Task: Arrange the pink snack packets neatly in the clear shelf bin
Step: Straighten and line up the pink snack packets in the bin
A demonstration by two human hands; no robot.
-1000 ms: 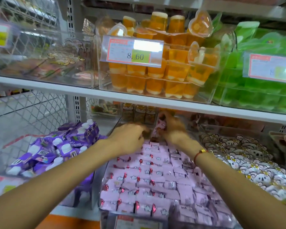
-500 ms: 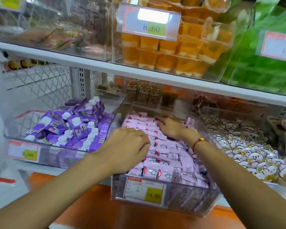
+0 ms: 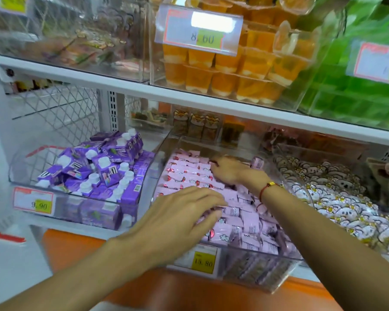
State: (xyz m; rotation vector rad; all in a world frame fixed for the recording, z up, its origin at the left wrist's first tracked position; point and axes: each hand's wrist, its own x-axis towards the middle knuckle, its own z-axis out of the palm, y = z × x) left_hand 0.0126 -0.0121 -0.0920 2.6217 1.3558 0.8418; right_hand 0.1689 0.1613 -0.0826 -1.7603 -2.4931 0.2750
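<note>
Starting from the left, we see purple drink cartons with white caps (image 3: 103, 169) in their own clear bin, which is not our concern. Next comes our left hand (image 3: 177, 218), fingers straight and spread, resting flat on the small pink foil snack packets (image 3: 189, 176) near the front of the clear plastic shelf bin (image 3: 252, 272). Further right, our right hand (image 3: 229, 170), with a red string bracelet (image 3: 267, 187) on the wrist, lies on the rear rows; whether its fingertips pinch a packet we cannot tell.

We judge the step is levelling the rows. To do it well, we should press lightly and sweep along the rows so the packets do not buckle.

The packets lie flat, long axis roughly left to right, in rows running front to back. One packet (image 3: 257, 162) stands tilted at the back right.
</note>
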